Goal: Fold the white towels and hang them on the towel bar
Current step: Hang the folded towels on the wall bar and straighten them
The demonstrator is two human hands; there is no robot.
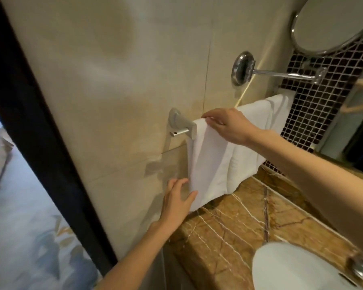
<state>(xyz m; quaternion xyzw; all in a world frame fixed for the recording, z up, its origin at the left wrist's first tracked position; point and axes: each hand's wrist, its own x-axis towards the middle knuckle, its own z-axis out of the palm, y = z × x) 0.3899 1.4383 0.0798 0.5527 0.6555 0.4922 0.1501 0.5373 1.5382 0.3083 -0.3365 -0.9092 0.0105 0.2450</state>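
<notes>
Ctr frame: towel (214, 160) draped over bar (181, 124), long axis along it; R hand (228, 126) grip pinches top edge at left end, L hand (178, 197) open, touching lower-left hem directly below.

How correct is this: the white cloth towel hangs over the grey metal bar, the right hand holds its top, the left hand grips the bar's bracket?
In the head view the left hand is at the lower edge of the white cloth towel, not on the bracket. The rest holds.
</notes>
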